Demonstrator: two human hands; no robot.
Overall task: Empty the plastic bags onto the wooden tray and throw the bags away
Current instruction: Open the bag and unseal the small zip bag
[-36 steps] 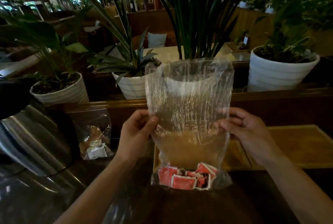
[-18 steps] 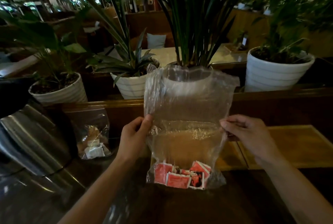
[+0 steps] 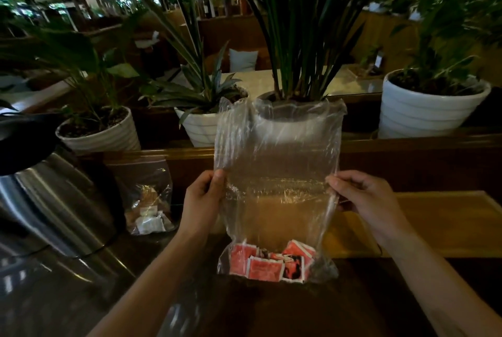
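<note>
I hold a clear plastic bag (image 3: pixel 277 168) upright in front of me, mouth at the top. My left hand (image 3: pixel 202 198) pinches its left edge and my right hand (image 3: pixel 361 195) pinches its right edge, both about halfway up. Several red sachets (image 3: pixel 267 263) lie in the bag's bottom. The wooden tray (image 3: pixel 440 222) lies on the dark table behind the bag, reaching to the right. A second clear bag (image 3: pixel 148 201) with pale and brown packets stands at the left, against the wooden ledge.
A shiny steel vessel (image 3: pixel 51 201) with a black top fills the left side. Several white plant pots (image 3: pixel 426 108) stand on the ledge behind, with long leaves hanging above the bag. The dark table edge (image 3: pixel 271 309) is near me.
The bag's top has straightened and stands taller. Both hands have shifted slightly on its edges; the bag and sachets stay in about the same place.
</note>
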